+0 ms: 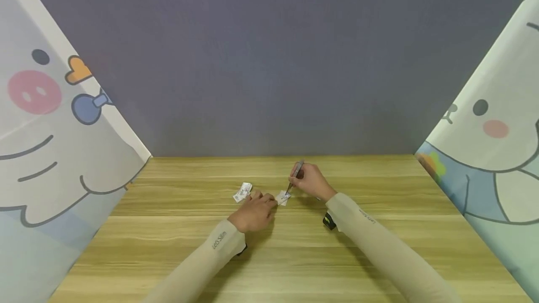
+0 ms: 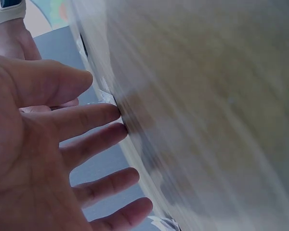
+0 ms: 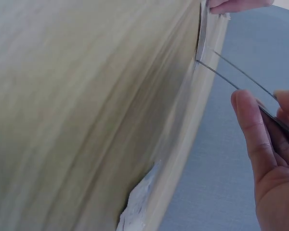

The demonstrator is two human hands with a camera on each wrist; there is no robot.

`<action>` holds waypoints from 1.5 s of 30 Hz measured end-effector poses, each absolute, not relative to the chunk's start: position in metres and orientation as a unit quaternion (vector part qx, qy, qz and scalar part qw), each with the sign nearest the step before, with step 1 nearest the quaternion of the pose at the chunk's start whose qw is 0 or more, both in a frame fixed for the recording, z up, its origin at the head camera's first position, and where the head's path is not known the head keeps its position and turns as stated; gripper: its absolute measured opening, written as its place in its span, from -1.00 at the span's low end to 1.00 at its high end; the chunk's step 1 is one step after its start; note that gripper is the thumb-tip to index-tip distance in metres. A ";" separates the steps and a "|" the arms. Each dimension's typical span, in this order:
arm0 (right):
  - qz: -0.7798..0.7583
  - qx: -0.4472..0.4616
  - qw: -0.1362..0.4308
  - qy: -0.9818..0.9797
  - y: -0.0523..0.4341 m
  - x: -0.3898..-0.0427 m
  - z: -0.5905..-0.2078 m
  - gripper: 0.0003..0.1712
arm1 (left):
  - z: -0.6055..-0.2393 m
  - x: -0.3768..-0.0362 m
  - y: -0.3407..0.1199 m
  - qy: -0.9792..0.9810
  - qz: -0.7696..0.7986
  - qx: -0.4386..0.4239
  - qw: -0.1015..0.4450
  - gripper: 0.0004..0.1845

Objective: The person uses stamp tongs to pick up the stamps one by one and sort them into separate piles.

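My right hand (image 1: 312,182) grips a pair of metal tweezers (image 1: 296,172), which slant down to small white paper pieces with grey print (image 1: 282,198) on the table. In the right wrist view the prongs of the tweezers (image 3: 220,77) stand apart, one tip right at the paper's edge. Fingers spread and fairly straight, my left hand (image 1: 254,212) reaches to the left side of those pieces. Its index fingertip (image 2: 111,111) lies right by the paper in the left wrist view. Another group of printed white slips (image 1: 243,191) lies beyond the left hand.
A further white paper piece (image 3: 137,204) lies on the table near the right wrist, mostly hidden by it in the head view. The wood-grain table (image 1: 278,265) ends at a grey back panel (image 1: 269,69). Cartoon-printed panels (image 1: 46,153) flank both sides.
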State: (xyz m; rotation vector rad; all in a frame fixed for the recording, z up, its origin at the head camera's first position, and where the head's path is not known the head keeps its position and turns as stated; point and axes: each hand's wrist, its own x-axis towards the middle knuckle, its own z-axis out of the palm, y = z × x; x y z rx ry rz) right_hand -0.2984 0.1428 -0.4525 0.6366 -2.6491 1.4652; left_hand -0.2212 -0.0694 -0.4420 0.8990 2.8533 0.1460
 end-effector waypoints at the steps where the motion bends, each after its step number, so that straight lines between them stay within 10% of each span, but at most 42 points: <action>1: 0.470 0.208 0.026 -0.857 0.142 -0.298 -0.452 -0.91 | -0.442 -0.221 -0.069 0.950 0.046 0.299 0.073 -0.60; 45: 0.500 0.172 0.065 -0.847 0.233 -0.284 -0.417 -0.95 | -0.437 -0.235 -0.006 0.944 0.059 0.313 0.081 -0.53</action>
